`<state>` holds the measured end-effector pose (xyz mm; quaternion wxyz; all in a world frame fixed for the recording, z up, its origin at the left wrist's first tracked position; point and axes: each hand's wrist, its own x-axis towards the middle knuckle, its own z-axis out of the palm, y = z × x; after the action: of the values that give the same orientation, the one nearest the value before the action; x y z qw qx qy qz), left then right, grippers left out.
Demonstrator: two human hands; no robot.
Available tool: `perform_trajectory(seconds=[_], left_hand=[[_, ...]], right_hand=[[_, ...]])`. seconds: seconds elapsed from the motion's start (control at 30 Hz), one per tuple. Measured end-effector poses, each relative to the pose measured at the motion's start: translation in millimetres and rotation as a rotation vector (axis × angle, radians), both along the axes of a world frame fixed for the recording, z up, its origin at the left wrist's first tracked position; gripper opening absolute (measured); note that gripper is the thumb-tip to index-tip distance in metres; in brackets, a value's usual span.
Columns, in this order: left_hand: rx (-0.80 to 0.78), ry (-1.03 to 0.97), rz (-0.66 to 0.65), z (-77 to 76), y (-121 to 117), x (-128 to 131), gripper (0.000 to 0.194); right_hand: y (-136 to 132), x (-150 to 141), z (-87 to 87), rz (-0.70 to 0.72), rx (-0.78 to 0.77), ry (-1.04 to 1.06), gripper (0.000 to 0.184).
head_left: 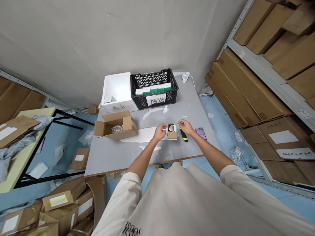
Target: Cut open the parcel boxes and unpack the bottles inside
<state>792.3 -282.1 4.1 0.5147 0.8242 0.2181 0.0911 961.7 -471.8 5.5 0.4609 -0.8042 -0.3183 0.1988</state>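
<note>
A small cardboard box [172,135] stands on the grey table with its top unfolded. Inside it sits a round, pale, shiny item [171,128], with a white piece beside it; its kind is too small to make out. My left hand [159,132] is at the box's left edge, thumb and fingers curled in a pinch there. At the upper right edge my right hand [186,127] pinches with its fingertips. Just right of the box, partly under my right hand, lies a black and yellow utility knife [184,135]. A phone [201,133] with a lit screen rests farther right.
An open carton [125,131] holding clear bubble wrap stands left on the table [110,160]. Behind are a white foam box [116,102] and a black crate [154,100] with several green-and-white boxes. A power strip [185,77] lies at the back right. Shelves of cartons [246,98] flank the right.
</note>
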Motion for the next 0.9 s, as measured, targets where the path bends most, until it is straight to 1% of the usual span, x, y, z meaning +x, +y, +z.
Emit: perform_trajectory(seconds=[0.13,0.2,0.27,0.37,0.4,0.47,0.53,0.6,0.63,0.67,0.73,0.8,0.9], left_hand=[[0.114,0.022,-0.234,-2.5,-1.0,-7.4,0.058],[0.133,0.026,-0.273,-3.1,-2.4,-7.5,0.06],[0.121,0.046,-0.261,-2.8,-3.8,-5.3,0.056],[0.067,0.072,-0.198,-1.2,-5.6,0.0,0.037],[0.048,0.072,-0.166,-0.5,-6.2,1.8,0.033],[0.027,0.074,-0.093,0.7,-7.7,4.9,0.036],[0.028,0.084,-0.06,1.5,-9.5,7.7,0.051],[0.048,0.094,-0.07,1.6,-11.3,10.5,0.065],[0.063,0.094,-0.08,1.3,-12.0,12.0,0.066],[0.079,0.092,-0.088,0.8,-12.6,13.4,0.063],[0.107,0.089,-0.086,-0.8,-13.3,15.9,0.051],[0.122,0.091,-0.076,-2.0,-13.5,17.2,0.045],[0.129,0.098,-0.075,-0.7,-13.4,16.4,0.05]], right_hand=[[-8.5,-5.3,-8.0,0.134,0.018,0.03,0.032],[-10.3,-7.8,-10.8,0.165,0.013,0.077,0.037],[-11.5,-8.7,-12.1,0.175,0.006,0.119,0.041],[-11.8,-9.0,-11.0,0.178,0.011,0.172,0.044],[-11.2,-9.5,-9.9,0.169,0.024,0.188,0.045],[-9.0,-11.3,-6.5,0.123,0.055,0.199,0.05],[-5.3,-13.9,-2.3,0.057,0.071,0.168,0.054],[-0.8,-16.4,1.8,0.007,0.058,0.099,0.048],[1.5,-17.4,3.6,-0.002,0.042,0.058,0.041],[3.6,-18.4,5.2,0.003,0.02,0.015,0.035],[7.2,-20.0,7.7,0.02,-0.032,-0.066,0.027],[9.9,-21.5,9.3,0.03,-0.076,-0.119,0.027],[12.5,-23.5,10.9,0.033,-0.124,-0.155,0.029]])
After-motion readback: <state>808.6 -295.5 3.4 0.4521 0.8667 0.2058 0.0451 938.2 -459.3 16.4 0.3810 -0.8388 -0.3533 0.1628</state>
